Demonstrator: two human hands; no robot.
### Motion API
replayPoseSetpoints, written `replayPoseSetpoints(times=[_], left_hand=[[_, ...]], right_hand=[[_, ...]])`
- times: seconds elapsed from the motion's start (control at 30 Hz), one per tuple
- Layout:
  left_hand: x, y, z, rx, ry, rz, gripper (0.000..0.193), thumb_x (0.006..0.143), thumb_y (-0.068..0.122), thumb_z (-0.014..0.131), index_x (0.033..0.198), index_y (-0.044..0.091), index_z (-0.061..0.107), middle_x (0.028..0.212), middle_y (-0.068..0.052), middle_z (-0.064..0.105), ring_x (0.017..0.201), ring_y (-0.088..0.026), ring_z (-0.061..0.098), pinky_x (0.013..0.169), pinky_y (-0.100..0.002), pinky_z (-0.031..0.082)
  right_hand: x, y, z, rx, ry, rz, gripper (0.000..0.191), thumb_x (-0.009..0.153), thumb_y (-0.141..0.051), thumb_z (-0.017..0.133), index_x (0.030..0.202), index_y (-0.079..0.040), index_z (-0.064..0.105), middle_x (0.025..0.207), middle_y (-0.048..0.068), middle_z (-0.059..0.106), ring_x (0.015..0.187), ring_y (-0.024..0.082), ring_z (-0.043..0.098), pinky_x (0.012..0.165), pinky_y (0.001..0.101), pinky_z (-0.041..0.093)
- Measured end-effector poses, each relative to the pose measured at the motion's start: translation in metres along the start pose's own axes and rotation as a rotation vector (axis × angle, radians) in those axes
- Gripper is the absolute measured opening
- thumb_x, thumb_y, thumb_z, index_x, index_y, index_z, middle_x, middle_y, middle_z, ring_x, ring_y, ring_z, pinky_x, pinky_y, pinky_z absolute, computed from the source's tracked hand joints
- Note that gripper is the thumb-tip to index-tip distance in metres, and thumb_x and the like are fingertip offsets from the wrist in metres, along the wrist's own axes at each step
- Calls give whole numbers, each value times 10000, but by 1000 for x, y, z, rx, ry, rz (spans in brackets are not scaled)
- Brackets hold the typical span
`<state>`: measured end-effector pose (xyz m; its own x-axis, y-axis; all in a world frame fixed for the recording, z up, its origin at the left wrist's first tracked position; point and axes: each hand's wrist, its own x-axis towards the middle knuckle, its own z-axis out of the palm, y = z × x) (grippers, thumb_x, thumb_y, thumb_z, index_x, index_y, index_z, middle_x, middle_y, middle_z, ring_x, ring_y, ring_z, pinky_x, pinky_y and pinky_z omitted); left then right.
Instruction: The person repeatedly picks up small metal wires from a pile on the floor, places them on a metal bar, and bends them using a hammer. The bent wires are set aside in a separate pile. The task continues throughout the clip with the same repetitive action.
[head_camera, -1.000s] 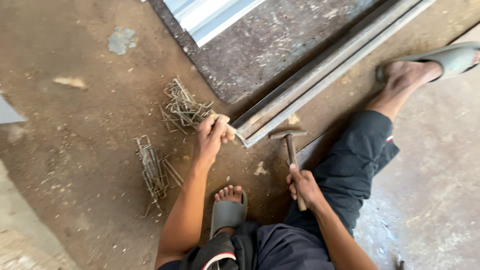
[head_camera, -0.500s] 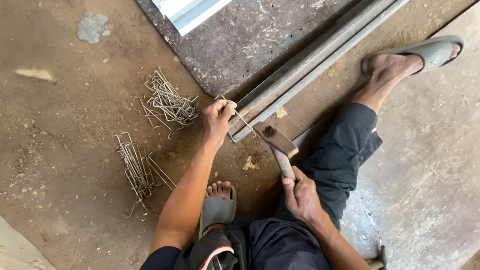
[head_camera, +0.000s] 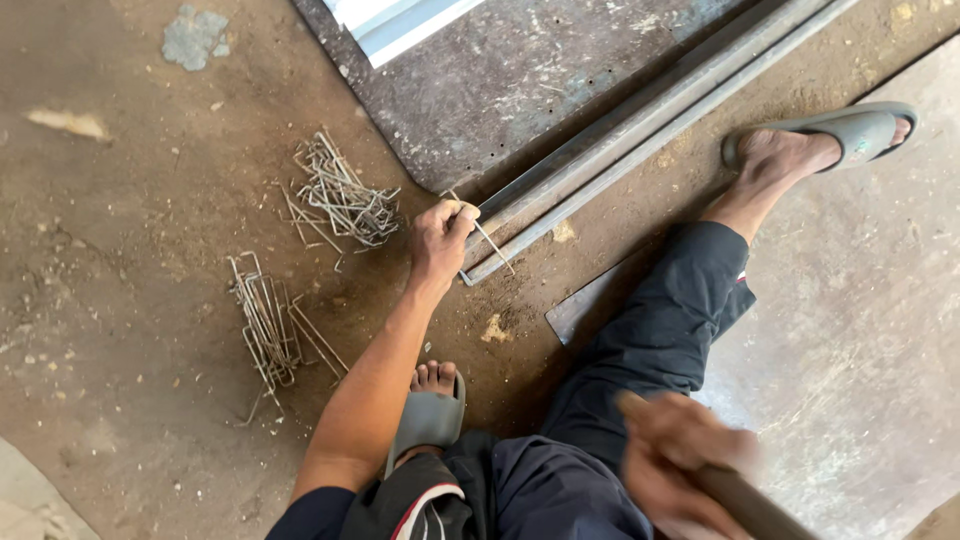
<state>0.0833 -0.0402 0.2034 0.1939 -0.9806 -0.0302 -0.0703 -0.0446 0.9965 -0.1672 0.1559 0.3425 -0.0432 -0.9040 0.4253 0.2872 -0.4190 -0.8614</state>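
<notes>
My left hand (head_camera: 440, 238) pinches a thin bent metal wire (head_camera: 488, 238) and holds it against the near end of a long steel angle bar (head_camera: 640, 135) lying on the dirt floor. My right hand (head_camera: 680, 462), blurred with motion, grips the wooden handle of a hammer (head_camera: 745, 500) low at the bottom right, well back from the wire. The hammer's head is out of frame. I sit on the ground with my dark trouser legs spread.
A loose heap of bent wires (head_camera: 340, 200) lies left of my left hand, and a tidier bundle of wires (head_camera: 265, 325) lies nearer me. A dark metal sheet (head_camera: 540, 70) is behind the bar. My feet wear grey sandals (head_camera: 850, 130).
The hammer has swung back from over the wire toward my lap, its head leaving view. My left hand stays on the wire at the bar's end.
</notes>
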Motion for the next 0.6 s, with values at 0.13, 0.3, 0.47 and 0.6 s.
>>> replayPoseSetpoints(times=[0.13, 0.3, 0.47, 0.6], left_hand=[[8, 11, -7, 97, 9, -4, 193, 929, 215, 695, 902, 37, 764, 710, -17, 674, 651, -92, 580, 587, -295, 465], [6, 3, -6, 40, -28, -23, 216, 957, 222, 648, 880, 38, 732, 737, -29, 696, 639, -82, 586, 576, -288, 466], [8, -9, -1, 37, 19, 70, 235, 966, 246, 643, 910, 33, 726, 717, -42, 697, 626, -91, 667, 573, -274, 510], [10, -9, -2, 106, 32, 117, 234, 981, 250, 636, 928, 40, 723, 725, -46, 702, 621, -115, 675, 575, -285, 505]], right_hand=[[19, 67, 11, -1100, -411, 321, 369, 1153, -341, 492, 946, -49, 579, 749, 152, 557, 595, 194, 459, 618, 362, 422], [10, 59, -8, -889, -92, 676, 399, 1072, -273, 509, 796, 11, 558, 620, 121, 499, 545, 198, 441, 500, 381, 402], [16, 58, -12, -912, -219, 564, 317, 1058, -256, 503, 897, 2, 593, 676, 165, 530, 566, 248, 482, 535, 399, 427], [30, 72, -4, -1054, -391, 416, 389, 1104, -214, 505, 802, 24, 567, 777, 195, 557, 601, 356, 534, 592, 424, 439]])
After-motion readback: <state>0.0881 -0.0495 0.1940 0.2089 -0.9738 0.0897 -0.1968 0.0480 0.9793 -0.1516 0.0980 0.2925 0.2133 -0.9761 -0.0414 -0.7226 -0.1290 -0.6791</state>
